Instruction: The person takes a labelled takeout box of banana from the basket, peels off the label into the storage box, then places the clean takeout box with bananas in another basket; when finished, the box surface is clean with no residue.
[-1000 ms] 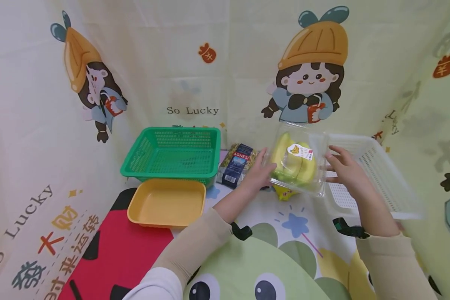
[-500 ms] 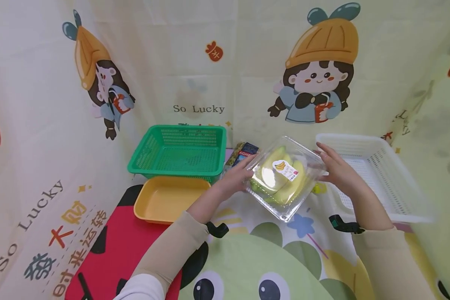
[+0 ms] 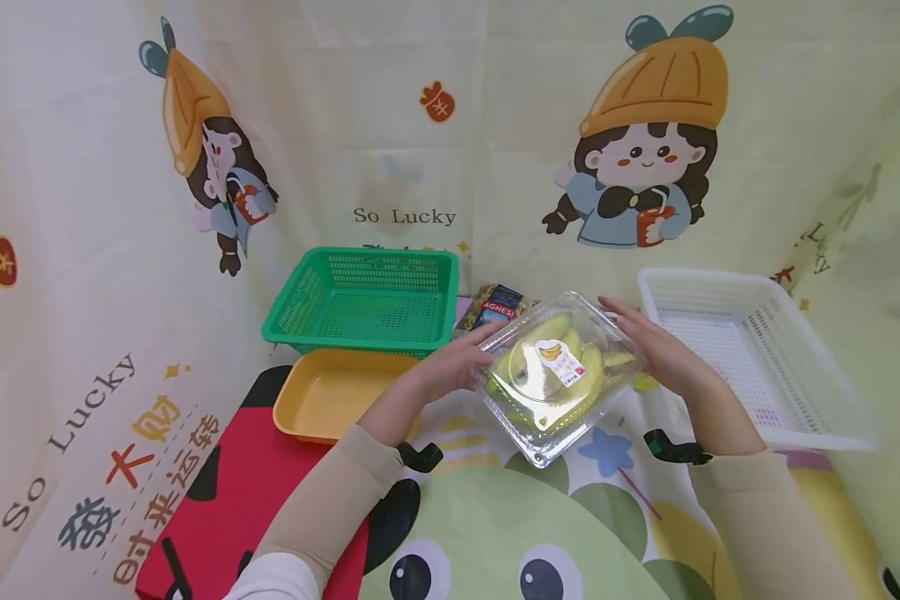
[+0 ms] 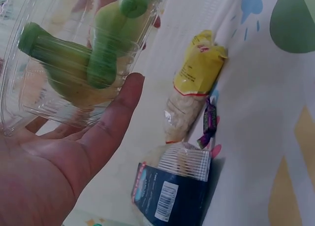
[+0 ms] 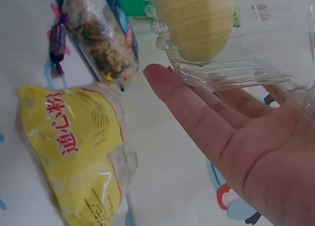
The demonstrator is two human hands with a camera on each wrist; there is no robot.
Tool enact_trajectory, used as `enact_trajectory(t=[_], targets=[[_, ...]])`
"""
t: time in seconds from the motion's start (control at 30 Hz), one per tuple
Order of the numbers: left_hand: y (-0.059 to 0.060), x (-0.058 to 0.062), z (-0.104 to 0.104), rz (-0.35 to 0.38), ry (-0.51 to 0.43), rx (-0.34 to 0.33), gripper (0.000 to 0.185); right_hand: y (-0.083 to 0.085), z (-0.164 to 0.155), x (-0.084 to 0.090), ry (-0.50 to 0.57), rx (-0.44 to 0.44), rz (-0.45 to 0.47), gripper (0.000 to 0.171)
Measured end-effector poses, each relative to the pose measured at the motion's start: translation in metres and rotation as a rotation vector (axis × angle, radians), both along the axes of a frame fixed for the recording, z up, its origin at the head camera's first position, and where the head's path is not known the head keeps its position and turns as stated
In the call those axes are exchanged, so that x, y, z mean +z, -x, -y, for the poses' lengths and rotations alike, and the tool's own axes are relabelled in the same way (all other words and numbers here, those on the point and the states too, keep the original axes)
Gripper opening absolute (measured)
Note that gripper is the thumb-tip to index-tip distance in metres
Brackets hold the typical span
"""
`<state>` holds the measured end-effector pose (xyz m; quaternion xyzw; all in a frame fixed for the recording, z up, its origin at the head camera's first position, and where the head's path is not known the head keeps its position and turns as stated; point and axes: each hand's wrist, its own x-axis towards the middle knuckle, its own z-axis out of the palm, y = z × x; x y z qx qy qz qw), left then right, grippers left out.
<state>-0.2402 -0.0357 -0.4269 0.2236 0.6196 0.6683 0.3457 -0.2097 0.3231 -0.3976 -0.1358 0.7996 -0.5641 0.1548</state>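
A clear plastic box of bananas (image 3: 555,375) is held tilted above the table, a white label with a banana picture on its lid. My left hand (image 3: 435,371) grips its left side, some fingers hidden behind the plastic; in the left wrist view a long digit (image 4: 110,117) lies against the wall. On the opposite side, my right hand (image 3: 667,350) holds the box, its fingers against the edge and partly under it. Beyond lies an Agnesi pasta bag (image 3: 495,304). The right wrist view shows a yellow macaroni bag (image 5: 74,137) and a purple wrapped candy (image 5: 58,44).
At the back left stands a green basket (image 3: 270,329), with a yellow tray (image 3: 285,417) in front of it. A white basket (image 3: 817,367) stands on the right. Printed cloth (image 3: 390,100) hangs behind the table and at both sides.
Both hands have brought the banana box down and nearer to me, turning it. The right hand, whose fingers stood beside the box, is now against it. The view has shifted slightly.
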Motion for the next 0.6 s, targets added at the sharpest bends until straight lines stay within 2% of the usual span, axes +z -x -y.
enact_trajectory(t=[0.2, 0.4, 0.5, 0.6], targets=[[0.001, -0.001, 0.006, -0.015, 0.035, -0.024, 0.065, 0.0, 0.005, -0.009, 0.063, 0.074, -0.001, 0.055], [0.003, -0.004, 0.01, -0.002, 0.036, -0.027, 0.061, -0.003, 0.01, -0.016, 0.072, 0.035, 0.025, 0.055], [0.002, -0.005, 0.011, 0.011, 0.025, 0.017, 0.057, -0.007, 0.013, -0.017, 0.106, -0.001, 0.047, 0.055], [0.0, -0.005, 0.012, 0.031, -0.015, 0.124, 0.056, -0.012, 0.017, -0.016, 0.135, -0.056, 0.06, 0.057]])
